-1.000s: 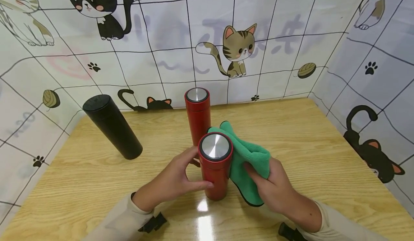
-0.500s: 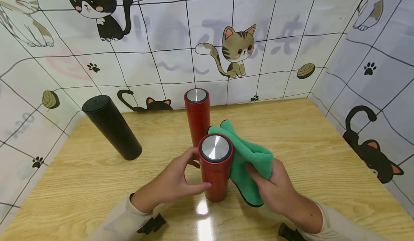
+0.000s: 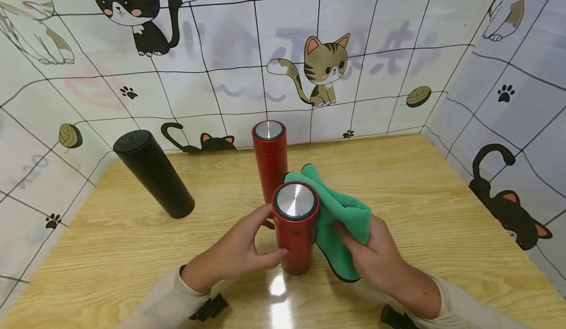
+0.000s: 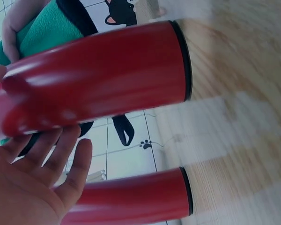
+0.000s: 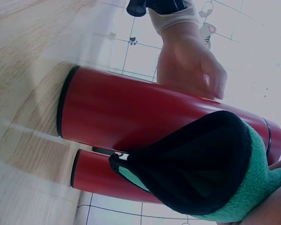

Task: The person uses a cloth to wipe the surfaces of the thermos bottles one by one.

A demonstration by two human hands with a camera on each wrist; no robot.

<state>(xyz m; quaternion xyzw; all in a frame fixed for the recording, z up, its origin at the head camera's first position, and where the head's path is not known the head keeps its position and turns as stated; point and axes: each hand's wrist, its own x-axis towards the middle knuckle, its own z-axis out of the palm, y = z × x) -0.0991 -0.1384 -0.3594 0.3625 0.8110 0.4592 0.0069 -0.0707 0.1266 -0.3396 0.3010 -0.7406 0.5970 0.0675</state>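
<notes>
A red thermos (image 3: pixel 297 240) with a shiny steel lid stands upright near the front middle of the table. My left hand (image 3: pixel 240 250) holds it from the left, thumb in front and fingers behind; the left wrist view shows those fingers (image 4: pixel 68 154) against the red wall. On its right side, my right hand (image 3: pixel 376 255) grips a folded green cloth (image 3: pixel 340 216) with black edging, which lies against the thermos. In the right wrist view the cloth's dark inner side (image 5: pixel 192 164) faces the camera. Behind stands a second red thermos (image 3: pixel 270 164), its lower part partly hidden.
A black thermos-shaped bottle (image 3: pixel 155 174) stands at the left of the wooden table (image 3: pixel 424 206). A white sheet (image 3: pixel 221 88) printed with cats and grid lines hangs behind and on both sides.
Almost nothing differs. The cloth in the right hand shifts very slightly against the thermos, and both hands keep their places.
</notes>
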